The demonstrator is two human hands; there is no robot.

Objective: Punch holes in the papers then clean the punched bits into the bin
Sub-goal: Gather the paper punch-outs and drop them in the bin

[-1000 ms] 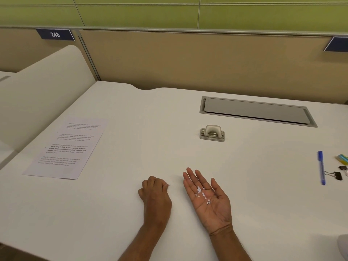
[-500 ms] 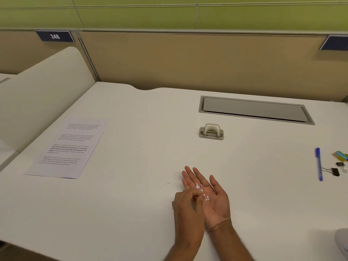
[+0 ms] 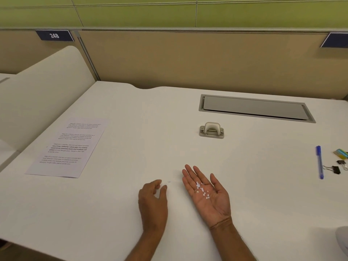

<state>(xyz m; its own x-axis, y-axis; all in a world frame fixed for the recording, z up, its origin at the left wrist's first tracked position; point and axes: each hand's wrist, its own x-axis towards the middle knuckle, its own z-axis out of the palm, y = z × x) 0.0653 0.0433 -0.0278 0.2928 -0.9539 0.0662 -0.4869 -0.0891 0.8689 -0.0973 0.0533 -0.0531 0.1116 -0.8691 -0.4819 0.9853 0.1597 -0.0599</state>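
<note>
Right hand [image 3: 207, 193] palm up near front of desk [image 3: 244, 185], fingers straight and spread, small white punched bits [image 3: 202, 190] loose in palm. Left hand [image 3: 153, 202] just beside it, palm down, fingers loosely curled, thumb and forefinger apart, gripping nothing. Printed paper [image 3: 69, 147] flat at far left. Hole punch [image 3: 211, 130] beyond hands, mid-desk. Blue pen [image 3: 319, 162] and black binder clips [image 3: 337, 171] at right edge.

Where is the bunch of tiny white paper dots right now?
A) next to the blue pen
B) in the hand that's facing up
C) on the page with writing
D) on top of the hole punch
B: the little white dots lie in the palm of the right hand, which is held flat with the palm up.
</note>
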